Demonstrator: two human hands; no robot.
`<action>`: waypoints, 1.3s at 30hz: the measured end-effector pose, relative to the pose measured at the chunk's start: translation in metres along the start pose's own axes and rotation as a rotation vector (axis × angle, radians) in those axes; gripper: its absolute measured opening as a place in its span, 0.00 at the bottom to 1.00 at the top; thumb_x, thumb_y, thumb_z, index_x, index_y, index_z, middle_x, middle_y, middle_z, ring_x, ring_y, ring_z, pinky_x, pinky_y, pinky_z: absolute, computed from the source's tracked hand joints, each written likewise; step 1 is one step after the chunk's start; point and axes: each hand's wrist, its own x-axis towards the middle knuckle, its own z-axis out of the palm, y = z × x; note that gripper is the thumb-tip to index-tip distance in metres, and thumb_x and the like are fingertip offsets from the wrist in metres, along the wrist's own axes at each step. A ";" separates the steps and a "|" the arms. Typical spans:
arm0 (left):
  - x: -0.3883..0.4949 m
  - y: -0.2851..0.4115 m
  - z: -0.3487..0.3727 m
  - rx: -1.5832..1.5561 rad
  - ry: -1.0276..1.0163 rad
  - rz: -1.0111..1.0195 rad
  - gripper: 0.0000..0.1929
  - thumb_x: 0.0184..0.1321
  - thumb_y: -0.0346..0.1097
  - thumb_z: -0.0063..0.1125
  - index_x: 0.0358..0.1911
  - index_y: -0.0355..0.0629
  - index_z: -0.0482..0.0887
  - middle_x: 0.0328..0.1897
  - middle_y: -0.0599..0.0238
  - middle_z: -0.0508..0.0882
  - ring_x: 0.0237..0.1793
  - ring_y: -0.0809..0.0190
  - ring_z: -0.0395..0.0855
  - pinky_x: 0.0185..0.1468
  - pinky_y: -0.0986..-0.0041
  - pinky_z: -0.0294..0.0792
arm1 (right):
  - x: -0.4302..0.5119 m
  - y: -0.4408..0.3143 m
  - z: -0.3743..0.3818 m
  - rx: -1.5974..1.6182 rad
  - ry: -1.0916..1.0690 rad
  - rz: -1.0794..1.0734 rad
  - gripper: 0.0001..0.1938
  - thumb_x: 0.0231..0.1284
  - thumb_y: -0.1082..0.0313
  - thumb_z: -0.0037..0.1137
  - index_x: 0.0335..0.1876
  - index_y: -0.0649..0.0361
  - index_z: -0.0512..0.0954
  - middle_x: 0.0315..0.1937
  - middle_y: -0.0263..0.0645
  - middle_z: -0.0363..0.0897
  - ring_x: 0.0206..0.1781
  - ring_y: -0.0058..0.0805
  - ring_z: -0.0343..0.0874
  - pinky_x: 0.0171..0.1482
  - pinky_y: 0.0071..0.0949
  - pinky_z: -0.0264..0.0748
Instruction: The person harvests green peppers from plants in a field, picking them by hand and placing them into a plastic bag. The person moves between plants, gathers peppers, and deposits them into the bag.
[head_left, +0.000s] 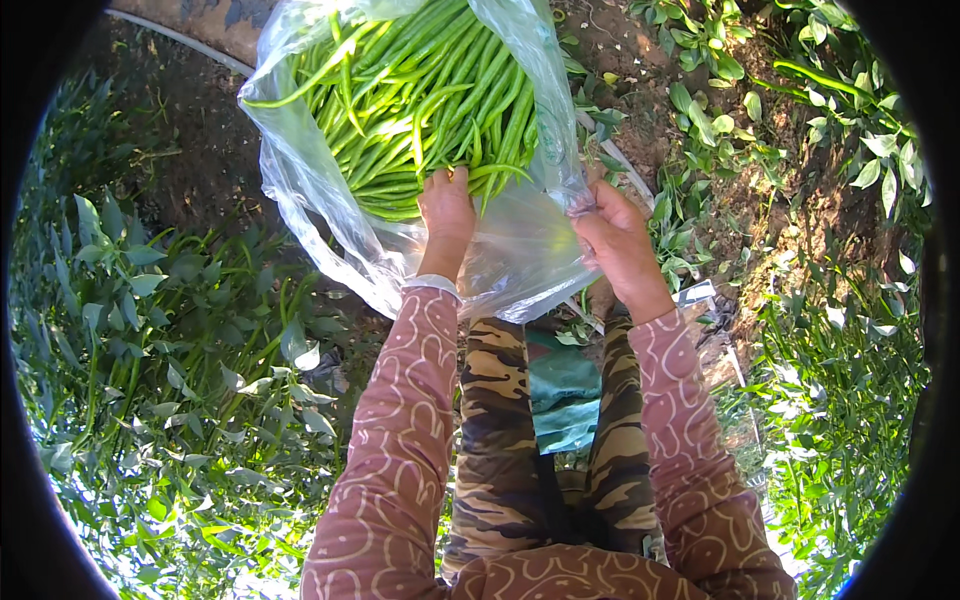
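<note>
A large clear plastic bag (525, 262) lies open before me, filled with long green chili peppers (450, 97). Most of the peppers lie lengthwise in a thick bundle, and one pokes out past the bag's left edge. My left hand (448, 206) reaches into the bag's mouth, its fingertips at the near ends of the peppers. Whether those fingers grip a pepper is hidden. On the right, my right hand (619, 244) clutches the gathered rim of the bag and pulls the plastic taut. Green printing shows on the bag near that hand.
Leafy pepper plants (127, 255) crowd the left side. More plants (840, 360) stand on the right, one bearing a long green pepper (821, 77). A pale thin pipe (619, 161) runs along the soil behind the bag. Green sheeting (562, 397) shows between my legs.
</note>
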 end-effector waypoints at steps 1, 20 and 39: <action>0.000 -0.006 0.000 -0.011 -0.108 0.019 0.09 0.47 0.28 0.55 0.34 0.46 0.76 0.32 0.59 0.79 0.36 0.49 0.79 0.36 0.57 0.71 | 0.000 0.000 0.000 -0.003 0.012 0.004 0.06 0.55 0.75 0.45 0.38 0.61 0.72 0.20 0.26 0.66 0.20 0.10 0.61 0.20 0.16 0.57; -0.009 -0.027 0.004 0.434 -0.806 0.181 0.14 0.61 0.37 0.45 0.47 0.46 0.79 0.40 0.57 0.86 0.38 0.51 0.85 0.37 0.57 0.73 | 0.006 0.004 0.005 -0.147 -0.076 -0.099 0.04 0.58 0.74 0.45 0.38 0.61 0.70 0.21 0.25 0.64 0.20 0.10 0.60 0.20 0.15 0.56; -0.009 -0.036 0.014 0.074 -0.315 -0.247 0.09 0.53 0.39 0.58 0.31 0.42 0.81 0.33 0.51 0.82 0.34 0.47 0.81 0.37 0.61 0.75 | 0.008 0.006 0.005 -0.089 -0.017 -0.072 0.05 0.57 0.73 0.45 0.35 0.64 0.72 0.21 0.27 0.67 0.22 0.12 0.61 0.23 0.19 0.58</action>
